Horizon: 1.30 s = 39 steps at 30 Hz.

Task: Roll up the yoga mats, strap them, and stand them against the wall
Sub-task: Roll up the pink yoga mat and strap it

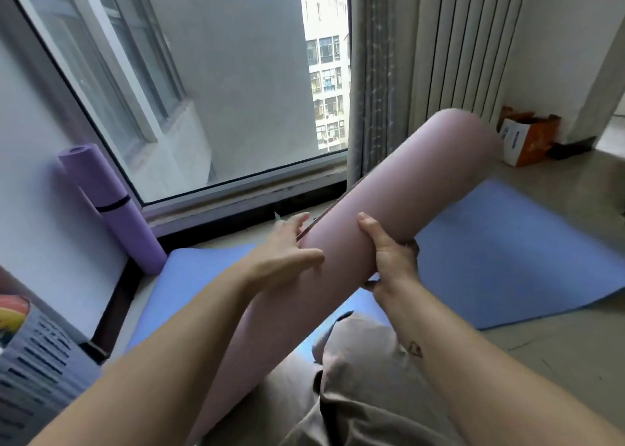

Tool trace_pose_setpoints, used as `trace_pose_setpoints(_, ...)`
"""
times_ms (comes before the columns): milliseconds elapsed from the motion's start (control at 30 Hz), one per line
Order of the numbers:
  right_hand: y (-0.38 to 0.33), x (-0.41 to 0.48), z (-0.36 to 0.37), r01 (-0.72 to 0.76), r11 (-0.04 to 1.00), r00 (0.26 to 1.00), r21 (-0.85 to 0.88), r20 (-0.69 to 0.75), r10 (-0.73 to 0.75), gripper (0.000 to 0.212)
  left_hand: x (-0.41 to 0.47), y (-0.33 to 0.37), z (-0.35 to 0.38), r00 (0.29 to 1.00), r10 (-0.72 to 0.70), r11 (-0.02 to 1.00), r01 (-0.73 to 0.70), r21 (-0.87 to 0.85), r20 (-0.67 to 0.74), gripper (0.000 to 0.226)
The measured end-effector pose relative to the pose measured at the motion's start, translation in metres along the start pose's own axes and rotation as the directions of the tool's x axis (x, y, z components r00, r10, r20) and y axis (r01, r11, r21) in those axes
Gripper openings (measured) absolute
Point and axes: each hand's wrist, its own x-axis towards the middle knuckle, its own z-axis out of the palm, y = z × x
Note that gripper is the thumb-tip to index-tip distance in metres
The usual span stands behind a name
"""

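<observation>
Pink mat roll [406, 182] in right hand [392, 256]

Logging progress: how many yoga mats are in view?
3: purple roll, strapped, leaning on the left wall; pink roll held up mid-frame; blue mat flat on the floor. Others may be hidden.

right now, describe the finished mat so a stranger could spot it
Find the big window; below its left corner, a rolled purple mat leans against the white wall. It alone has a black strap, unlike the held pink roll and the blue mat flat on the floor.
</observation>
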Motion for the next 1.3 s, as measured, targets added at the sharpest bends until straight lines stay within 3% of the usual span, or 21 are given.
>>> trace_pose_setpoints(133, -0.013, 0.003, 0.050, 0.222, 0.974, 0.968, -0.051, 0.128, -0.214, 0.105, 0.009, 0.013, -0.034, 0.991, -0.033, 0.999, 0.038, 0.034, -0.132, 0.105)
trace_pose_setpoints(233, -0.013, 0.008, 0.074, 0.376, 0.921, 0.909, -0.106, 0.238, -0.343, 0.097, 0.014, 0.011, -0.055, 0.977, -0.058, 0.998, 0.063, 0.016, -0.205, 0.102)
trace_pose_setpoints(333, -0.010, 0.014, 0.088, 0.527, 0.821, 0.831, -0.219, 0.334, -0.444, 0.104, 0.020, -0.003, -0.052, 0.960, -0.008, 0.999, 0.017, 0.031, -0.281, 0.095)
trace_pose_setpoints(433, 0.002, 0.020, 0.089, 0.605, 0.720, 0.779, -0.342, 0.443, -0.444, 0.110, 0.027, -0.025, -0.035, 0.939, -0.042, 0.994, 0.004, -0.109, -0.342, 0.082)
trace_pose_setpoints(600, 0.035, 0.039, 0.071, 0.600, 0.639, 0.780, -0.480, 0.526, -0.338, 0.115, 0.037, -0.063, 0.008, 0.933, -0.045, 0.974, -0.038, -0.222, -0.357, 0.074)
trace_pose_setpoints(767, 0.073, 0.063, 0.057, 0.563, 0.597, 0.806, -0.571, 0.539, -0.244, 0.117, 0.050, -0.106, 0.037, 0.933, -0.114, 0.960, 0.015, -0.279, -0.342, 0.073)
trace_pose_setpoints(1000, 0.097, 0.085, 0.049, 0.533, 0.572, 0.813, -0.624, 0.564, -0.142, 0.105, 0.061, -0.135, 0.050, 0.949, -0.176, 0.927, 0.070, -0.368, -0.261, 0.068)
trace_pose_setpoints(1133, 0.089, 0.091, 0.054, 0.509, 0.564, 0.812, -0.650, 0.580, -0.066, 0.114, 0.067, -0.130, 0.032, 0.948, -0.250, 0.882, 0.139, -0.450, -0.195, 0.057)
trace_pose_setpoints(1200, 0.076, 0.089, 0.058, 0.497, 0.624, 0.784, -0.603, 0.621, -0.024, 0.116, 0.066, -0.123, 0.017, 0.959, -0.256, 0.868, 0.171, -0.467, -0.123, 0.064)
trace_pose_setpoints(1300, 0.044, 0.080, 0.069, 0.442, 0.761, 0.737, -0.475, 0.676, -0.007, 0.114, 0.056, -0.102, -0.005, 0.974, -0.220, 0.869, 0.170, -0.465, -0.054, 0.054)
